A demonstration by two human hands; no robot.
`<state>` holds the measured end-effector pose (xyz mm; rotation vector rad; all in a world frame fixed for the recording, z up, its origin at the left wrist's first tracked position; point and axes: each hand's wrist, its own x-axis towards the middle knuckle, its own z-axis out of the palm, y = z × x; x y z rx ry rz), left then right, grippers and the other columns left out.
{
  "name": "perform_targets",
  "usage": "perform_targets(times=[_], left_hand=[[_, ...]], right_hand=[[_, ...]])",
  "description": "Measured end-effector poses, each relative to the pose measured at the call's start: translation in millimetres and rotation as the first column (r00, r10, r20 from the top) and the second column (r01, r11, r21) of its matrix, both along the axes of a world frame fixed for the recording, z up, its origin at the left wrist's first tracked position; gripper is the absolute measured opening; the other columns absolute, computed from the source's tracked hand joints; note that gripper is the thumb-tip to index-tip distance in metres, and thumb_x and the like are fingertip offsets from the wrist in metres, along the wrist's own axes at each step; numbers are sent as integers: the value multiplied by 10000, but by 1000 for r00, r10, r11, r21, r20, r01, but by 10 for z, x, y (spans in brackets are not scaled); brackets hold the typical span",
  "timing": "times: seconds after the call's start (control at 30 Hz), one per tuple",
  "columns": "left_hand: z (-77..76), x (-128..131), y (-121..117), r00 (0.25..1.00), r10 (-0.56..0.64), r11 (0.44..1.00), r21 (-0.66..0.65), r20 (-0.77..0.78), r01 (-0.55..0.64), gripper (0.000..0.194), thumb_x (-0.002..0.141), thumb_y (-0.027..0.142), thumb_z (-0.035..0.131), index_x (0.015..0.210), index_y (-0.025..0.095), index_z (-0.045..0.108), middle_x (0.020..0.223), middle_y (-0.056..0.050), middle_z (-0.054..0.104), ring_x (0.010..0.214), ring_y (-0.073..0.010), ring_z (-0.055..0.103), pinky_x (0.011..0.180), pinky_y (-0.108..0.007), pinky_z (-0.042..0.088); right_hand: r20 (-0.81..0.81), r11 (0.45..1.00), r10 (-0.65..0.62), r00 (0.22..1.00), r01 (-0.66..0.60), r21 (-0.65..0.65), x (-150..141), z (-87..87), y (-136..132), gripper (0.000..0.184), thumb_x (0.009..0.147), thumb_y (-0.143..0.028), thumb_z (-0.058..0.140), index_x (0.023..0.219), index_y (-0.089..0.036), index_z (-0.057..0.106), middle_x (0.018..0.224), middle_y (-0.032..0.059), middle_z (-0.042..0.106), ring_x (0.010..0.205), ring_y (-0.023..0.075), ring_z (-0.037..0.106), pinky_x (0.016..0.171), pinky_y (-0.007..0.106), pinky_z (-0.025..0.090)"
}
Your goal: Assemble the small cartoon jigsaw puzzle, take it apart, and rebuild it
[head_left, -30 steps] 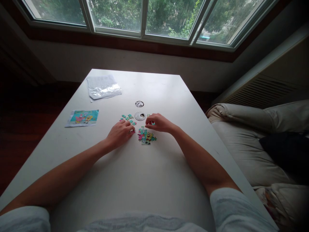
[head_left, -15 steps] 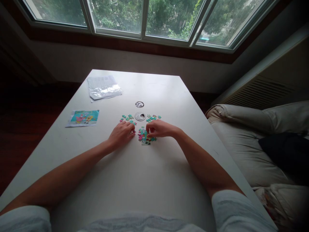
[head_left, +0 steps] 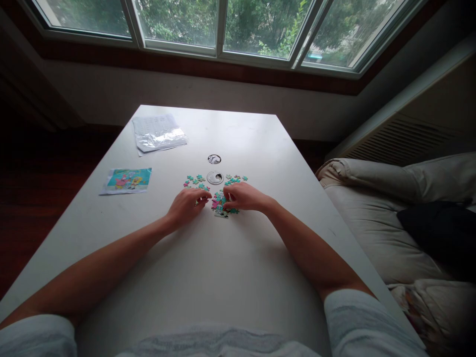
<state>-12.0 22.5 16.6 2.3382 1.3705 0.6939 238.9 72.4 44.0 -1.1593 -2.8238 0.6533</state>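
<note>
A small, partly joined jigsaw puzzle [head_left: 220, 208] in teal, pink and yellow lies at the middle of the white table [head_left: 208, 277]. My left hand [head_left: 186, 206] rests at its left edge with curled fingers touching it. My right hand [head_left: 243, 197] presses on its right side, fingers pinched together over a piece I can barely see. Loose teal puzzle pieces [head_left: 196, 180] lie just beyond my left hand, and more loose pieces [head_left: 235, 179] lie beyond my right hand.
A round metal lid [head_left: 214, 177] and a smaller round cap [head_left: 214, 159] sit behind the puzzle. A printed reference picture [head_left: 127, 179] lies at the left. A clear plastic bag on paper [head_left: 159, 134] is at the far left corner. A beige sofa [head_left: 386, 223] stands to the right.
My right hand moved from the loose pieces down onto the puzzle's right side. My left hand slid slightly right to the puzzle's edge.
</note>
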Motion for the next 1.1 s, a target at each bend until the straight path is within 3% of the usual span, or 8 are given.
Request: perform_targets(times=[0.27,0.5,0.93,1.1], left_hand=[[50,43,-63,993,54,988,-148,104,-38,156,907,242,560,963,261,705,875,38,778,813,-164,705,770,-261,495],[52,98,-119,986,36,990,-143,161,-13,249,909,237,553,1079,259,734,912,5,735,727,-133,635,744,-255,492],[-19,119,-129,970,-10,973,-220,243,65,274,841,189,542,1014,227,752,894,-19,673,714,-126,604,687,-242,496],[-3,116,-120,971,22,980,-196,238,26,257,823,178,532,954,219,749,859,-12,685,694,-126,593,666,-238,484]], right_hand=[[-1,1000,-19,1000,19,-21,15,-57,23,191,843,-372,724,891,-202,653,807,11,673,742,147,555,667,256,288],[-16,1000,-9,1000,8,-24,18,-62,30,205,845,-388,723,896,-201,656,789,8,668,729,145,548,666,256,285],[-22,1000,-12,1000,11,-24,23,-62,27,187,841,-368,723,882,-202,647,776,5,665,715,140,544,659,251,286],[-21,999,-16,1000,15,-31,25,-74,36,186,846,-372,716,886,-202,652,780,4,664,717,141,544,667,253,290]])
